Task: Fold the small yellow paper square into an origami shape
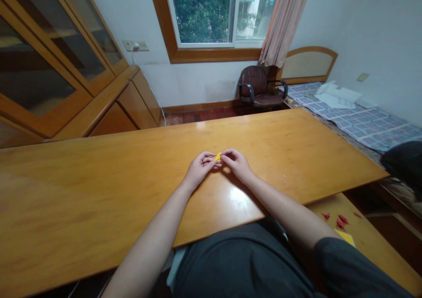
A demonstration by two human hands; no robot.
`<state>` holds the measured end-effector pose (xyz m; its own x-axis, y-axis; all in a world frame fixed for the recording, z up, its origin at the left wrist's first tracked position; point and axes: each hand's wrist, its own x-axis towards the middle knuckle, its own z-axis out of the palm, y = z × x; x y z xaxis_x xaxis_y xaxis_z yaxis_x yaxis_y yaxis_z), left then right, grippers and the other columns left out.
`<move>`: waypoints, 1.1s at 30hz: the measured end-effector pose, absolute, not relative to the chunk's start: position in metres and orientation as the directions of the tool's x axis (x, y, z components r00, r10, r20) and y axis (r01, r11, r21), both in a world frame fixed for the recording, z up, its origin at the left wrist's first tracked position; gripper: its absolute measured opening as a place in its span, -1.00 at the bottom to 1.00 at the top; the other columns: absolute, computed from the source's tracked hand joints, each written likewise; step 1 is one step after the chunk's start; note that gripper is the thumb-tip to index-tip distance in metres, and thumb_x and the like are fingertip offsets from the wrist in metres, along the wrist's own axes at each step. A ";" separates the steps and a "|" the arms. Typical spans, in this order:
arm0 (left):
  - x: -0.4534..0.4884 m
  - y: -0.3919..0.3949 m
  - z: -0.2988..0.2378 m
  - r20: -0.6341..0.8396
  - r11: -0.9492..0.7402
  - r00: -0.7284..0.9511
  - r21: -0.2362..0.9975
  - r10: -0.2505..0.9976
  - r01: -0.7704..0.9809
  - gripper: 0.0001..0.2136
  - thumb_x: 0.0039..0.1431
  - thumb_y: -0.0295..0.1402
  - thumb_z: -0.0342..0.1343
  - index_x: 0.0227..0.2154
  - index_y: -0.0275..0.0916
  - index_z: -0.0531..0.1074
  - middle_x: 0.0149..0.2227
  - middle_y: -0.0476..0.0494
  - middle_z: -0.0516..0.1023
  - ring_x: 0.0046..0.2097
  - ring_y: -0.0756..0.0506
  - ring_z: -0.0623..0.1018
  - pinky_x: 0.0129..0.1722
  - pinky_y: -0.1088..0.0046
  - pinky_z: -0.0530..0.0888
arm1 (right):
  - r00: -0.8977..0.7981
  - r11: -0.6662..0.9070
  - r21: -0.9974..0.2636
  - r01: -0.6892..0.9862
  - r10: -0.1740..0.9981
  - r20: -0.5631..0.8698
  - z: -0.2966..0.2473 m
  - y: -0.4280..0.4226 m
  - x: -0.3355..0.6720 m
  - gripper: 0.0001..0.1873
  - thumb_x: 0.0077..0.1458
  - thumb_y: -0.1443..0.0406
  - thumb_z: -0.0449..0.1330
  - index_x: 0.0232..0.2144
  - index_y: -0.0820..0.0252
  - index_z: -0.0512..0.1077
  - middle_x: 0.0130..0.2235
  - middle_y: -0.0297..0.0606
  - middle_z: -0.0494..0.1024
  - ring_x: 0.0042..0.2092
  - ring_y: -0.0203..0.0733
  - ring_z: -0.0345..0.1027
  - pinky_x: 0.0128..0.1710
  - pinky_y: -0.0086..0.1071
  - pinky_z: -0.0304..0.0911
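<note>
A small folded piece of yellow paper (218, 157) is held between my two hands, just over the wooden table (132, 192). My left hand (201, 166) pinches its left side with thumb and fingers. From the other side, my right hand (236, 161) grips the paper's right end between thumb and forefinger. The fingers cover part of the paper, so its full shape is hidden.
On a lower wooden surface at the right lie several small red folded pieces (341, 221) and a yellow sheet (345, 237). A brown armchair (260, 87) stands beyond the table. A bed (356, 109) is at the right, a glass-door cabinet (59, 47) at the left.
</note>
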<state>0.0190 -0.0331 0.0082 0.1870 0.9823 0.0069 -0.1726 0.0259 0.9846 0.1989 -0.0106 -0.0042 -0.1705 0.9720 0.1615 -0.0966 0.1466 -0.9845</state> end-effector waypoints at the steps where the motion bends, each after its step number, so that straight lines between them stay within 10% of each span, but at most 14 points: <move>1: 0.019 -0.033 0.009 -0.003 0.041 0.200 0.982 0.980 -0.182 -0.56 -0.02 -0.13 0.37 -0.17 -0.27 0.39 -0.33 -0.13 0.65 -0.25 -0.12 0.67 -0.11 0.28 0.58 | -0.172 0.138 -0.985 -0.102 0.973 0.154 -0.005 -0.010 0.199 -0.71 0.02 0.10 0.33 -0.30 0.18 0.49 -0.33 -0.33 0.55 -0.30 -0.28 0.38 -0.20 -0.36 0.30; 12: 0.014 -0.033 0.011 -0.122 0.125 0.278 0.992 0.953 0.010 -0.63 0.06 -0.02 0.26 -0.42 -0.30 0.45 -0.46 -0.16 0.62 -0.52 -0.01 0.55 -0.54 0.54 0.43 | -0.294 0.031 -0.988 -0.153 0.953 0.075 0.001 -0.012 0.199 -0.63 -0.11 0.06 0.42 -0.38 0.18 0.48 -0.43 -0.38 0.52 -0.37 -0.31 0.36 -0.27 -0.39 0.29; 33: 0.010 -0.035 0.012 -0.181 0.198 0.342 0.980 0.922 -0.015 -0.62 -0.01 -0.03 0.35 -0.45 -0.31 0.49 -0.46 -0.17 0.61 -0.50 -0.02 0.56 -0.48 0.49 0.48 | -0.347 0.036 -0.985 -0.171 0.933 0.094 0.001 -0.014 0.201 -0.69 -0.06 0.11 0.40 -0.36 0.18 0.49 -0.41 -0.37 0.55 -0.36 -0.31 0.40 -0.27 -0.38 0.30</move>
